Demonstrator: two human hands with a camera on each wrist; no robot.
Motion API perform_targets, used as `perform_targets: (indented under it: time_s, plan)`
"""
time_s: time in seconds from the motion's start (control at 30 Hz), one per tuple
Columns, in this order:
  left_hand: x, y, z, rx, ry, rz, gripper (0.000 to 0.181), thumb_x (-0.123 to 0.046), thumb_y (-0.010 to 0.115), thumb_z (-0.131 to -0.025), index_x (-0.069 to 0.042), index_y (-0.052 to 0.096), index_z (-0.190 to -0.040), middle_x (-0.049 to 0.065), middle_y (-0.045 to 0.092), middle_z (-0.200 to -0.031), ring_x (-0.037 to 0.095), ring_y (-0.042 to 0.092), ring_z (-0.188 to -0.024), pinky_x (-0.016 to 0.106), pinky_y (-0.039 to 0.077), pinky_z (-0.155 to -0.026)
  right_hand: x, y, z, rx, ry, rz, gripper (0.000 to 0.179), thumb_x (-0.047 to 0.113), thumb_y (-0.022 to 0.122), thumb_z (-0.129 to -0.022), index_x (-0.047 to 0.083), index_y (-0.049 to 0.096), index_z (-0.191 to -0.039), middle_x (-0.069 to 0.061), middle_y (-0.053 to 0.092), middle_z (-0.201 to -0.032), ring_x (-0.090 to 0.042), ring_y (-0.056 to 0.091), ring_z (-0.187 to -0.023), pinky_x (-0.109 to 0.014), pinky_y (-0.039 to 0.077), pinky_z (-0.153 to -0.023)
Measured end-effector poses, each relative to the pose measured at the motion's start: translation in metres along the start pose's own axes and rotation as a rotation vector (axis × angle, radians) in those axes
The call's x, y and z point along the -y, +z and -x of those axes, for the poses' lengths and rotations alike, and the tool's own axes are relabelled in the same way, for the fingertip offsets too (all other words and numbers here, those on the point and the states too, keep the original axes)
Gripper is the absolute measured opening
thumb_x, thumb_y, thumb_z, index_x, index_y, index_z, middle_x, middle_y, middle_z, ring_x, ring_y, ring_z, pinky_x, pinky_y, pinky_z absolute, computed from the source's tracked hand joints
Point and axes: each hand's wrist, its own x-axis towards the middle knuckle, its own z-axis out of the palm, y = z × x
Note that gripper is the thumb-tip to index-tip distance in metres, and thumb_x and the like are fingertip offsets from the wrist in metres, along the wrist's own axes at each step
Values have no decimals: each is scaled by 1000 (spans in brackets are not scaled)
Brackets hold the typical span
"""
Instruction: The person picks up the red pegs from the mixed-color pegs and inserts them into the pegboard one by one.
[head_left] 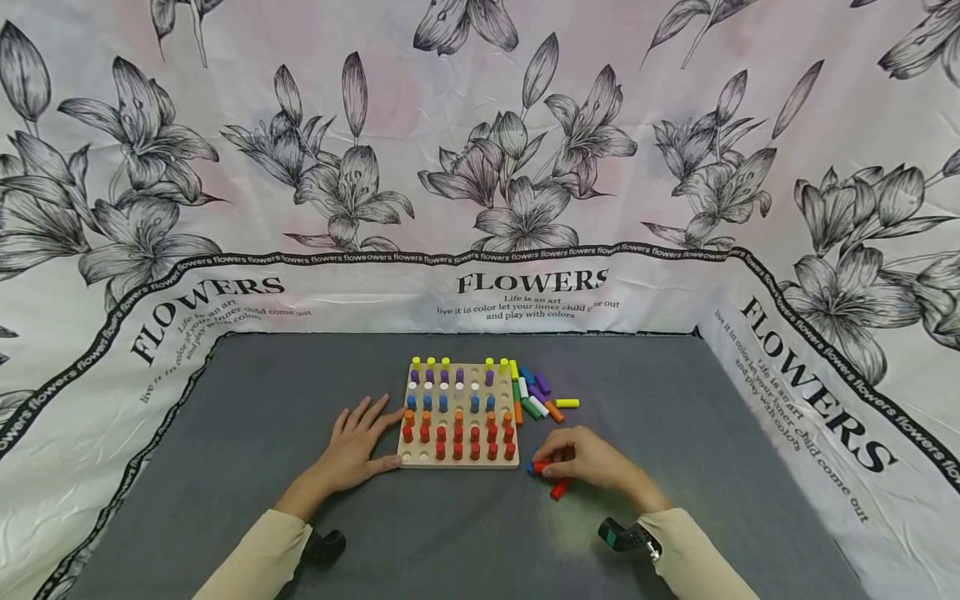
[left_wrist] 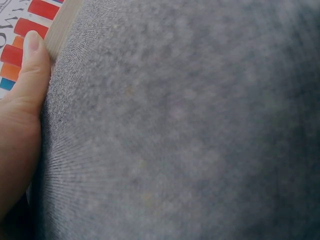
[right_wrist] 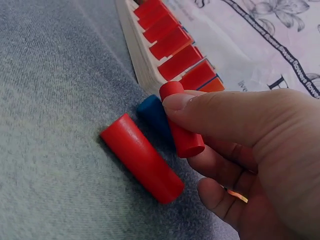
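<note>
A wooden pegboard (head_left: 459, 464) lies on the table, with rows of yellow, purple, white, blue, orange and red pegs standing in it. Several of its holes show bare, two of them at the near left corner. My left hand (head_left: 354, 446) lies spread at the board's left side, thumb and a fingertip against its edge. Off the near right corner, my right hand (head_left: 588, 457) pinches a red peg (right_wrist: 182, 122) between thumb and fingers. Beneath that peg a blue peg (right_wrist: 154, 117) lies on the cloth, partly hidden. Another red peg (right_wrist: 142, 159) lies beside it.
Loose pegs in mixed colours lie along the board's right side, among them a yellow peg (head_left: 567, 403) and a purple peg (head_left: 542, 383). A grey cloth (head_left: 262, 417) covers the table. Flower-printed fabric (head_left: 360, 292) hangs behind and on both sides.
</note>
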Motion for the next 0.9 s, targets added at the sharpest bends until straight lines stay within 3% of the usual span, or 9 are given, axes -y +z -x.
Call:
perform_targets:
  time_s: [0.17, 0.37, 0.53, 0.9]
  plan:
    - [-3, -5, -2, 25, -27, -26, 76, -47, 71, -86, -20, 42, -151, 21, 28, -162, 51, 21, -148, 75, 13, -112, 5, -3, -2, -4, 0, -24, 18, 24, 74, -89, 20, 77, -106, 3, 72, -99, -3, 63, -83, -21, 52, -75]
    - [1, -2, -2, 24, -21, -13, 79, -50, 71, -85, -19, 42, -151, 21, 27, -162, 52, 20, -148, 75, 11, -112, 7, -2, -3, -11, -18, -46, 20, 22, 75, -89, 16, 77, -108, -3, 73, -102, -4, 63, -83, -21, 53, -75]
    - [0, -3, -3, 60, -50, -22, 79, -50, 70, -86, -22, 39, -153, 18, 23, -164, 48, 17, -151, 73, 9, -114, 11, -4, -3, -19, -23, -28, 21, 24, 74, -90, 16, 77, -109, -1, 73, -100, -3, 61, -79, -22, 53, -71]
    - [-2, -3, -1, 76, -69, -20, 79, -48, 71, -86, -22, 39, -153, 18, 23, -164, 48, 16, -151, 73, 8, -115, 21, -4, -8, -36, -11, -8, 19, 28, 74, -90, 20, 77, -107, 2, 74, -97, -5, 57, -70, -21, 49, -62]
